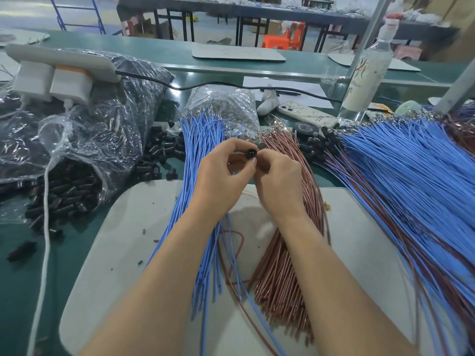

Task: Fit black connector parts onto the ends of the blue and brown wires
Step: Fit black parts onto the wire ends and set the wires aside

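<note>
While both hands meet just above the middle of the view, a small black connector part [251, 153] is held between them, its round face turned toward the camera. The left hand [221, 173] pinches it, with its fingers [239, 144] curled round the part's left side. The right hand [277, 181] closes in from 3 o'clock, its fingers [268, 155] drawn narrow and pinched against the part's right edge. Whether a wire end sits in that pinch I cannot tell.

Beneath the left wrist, a bundle of blue wires [203, 140] runs from 12 o'clock down to 6 o'clock. Just beside it, under the right wrist, lies a bundle of brown wires [290, 240]. Both bundles lie on a grey mat [123, 227] on the green desk [15, 278].

At 3 o'clock a large heap of paired wires [411, 176], blue and brown together, fans across the desk. At 9 o'clock a clear plastic bag [90, 134] spills loose black parts [64, 196] onto the desk, and a white cable [46, 227] trails over them. At 10 o'clock a white power strip [61, 60] rests on top of the bag. Toward 1 o'clock lie a phone [307, 114] and a roll of black tape [305, 128], with a clear bottle [367, 75] standing upright beyond them.
</note>
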`<state>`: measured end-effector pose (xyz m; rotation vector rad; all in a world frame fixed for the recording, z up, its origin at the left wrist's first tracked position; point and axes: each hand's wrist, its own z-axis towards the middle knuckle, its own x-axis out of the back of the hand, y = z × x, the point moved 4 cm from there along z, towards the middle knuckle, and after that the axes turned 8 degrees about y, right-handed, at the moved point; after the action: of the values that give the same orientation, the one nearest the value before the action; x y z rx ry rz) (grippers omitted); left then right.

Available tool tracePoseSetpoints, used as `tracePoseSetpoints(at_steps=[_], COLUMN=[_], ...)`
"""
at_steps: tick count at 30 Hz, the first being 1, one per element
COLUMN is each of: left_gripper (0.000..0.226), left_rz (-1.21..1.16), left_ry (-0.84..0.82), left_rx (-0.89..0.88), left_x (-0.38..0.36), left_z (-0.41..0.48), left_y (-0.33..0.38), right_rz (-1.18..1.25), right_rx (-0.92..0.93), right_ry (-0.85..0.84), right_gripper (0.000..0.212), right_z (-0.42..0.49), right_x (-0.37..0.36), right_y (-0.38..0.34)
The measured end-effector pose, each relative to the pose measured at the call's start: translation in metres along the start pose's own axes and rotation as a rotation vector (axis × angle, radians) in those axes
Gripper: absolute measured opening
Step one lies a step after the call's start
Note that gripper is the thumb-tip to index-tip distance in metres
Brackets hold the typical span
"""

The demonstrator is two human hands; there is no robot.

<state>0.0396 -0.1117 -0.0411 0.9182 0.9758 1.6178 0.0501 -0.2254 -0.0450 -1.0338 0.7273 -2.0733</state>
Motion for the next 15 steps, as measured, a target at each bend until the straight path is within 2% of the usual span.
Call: tracePoseSetpoints(at_steps=[6, 15], left_gripper=[0.021, 0.033], left_rz=[0.057, -0.015], left_ry=[0.001, -0.02], left_rx=[-0.011, -0.016], left_x=[0.0, 0.0003], left_z=[0.0003, -0.0006], left_y=[-0.0036, -0.0013], right_rz=[-0.003, 0.047], right_rx=[0.004, -0.003], right_ry=[-0.006, -0.016], right_gripper=[0.013, 0.013], right_z=[-0.0004, 0.0008], right_x=[-0.0002, -0.0009], right_y=[0.0003, 0.0013])
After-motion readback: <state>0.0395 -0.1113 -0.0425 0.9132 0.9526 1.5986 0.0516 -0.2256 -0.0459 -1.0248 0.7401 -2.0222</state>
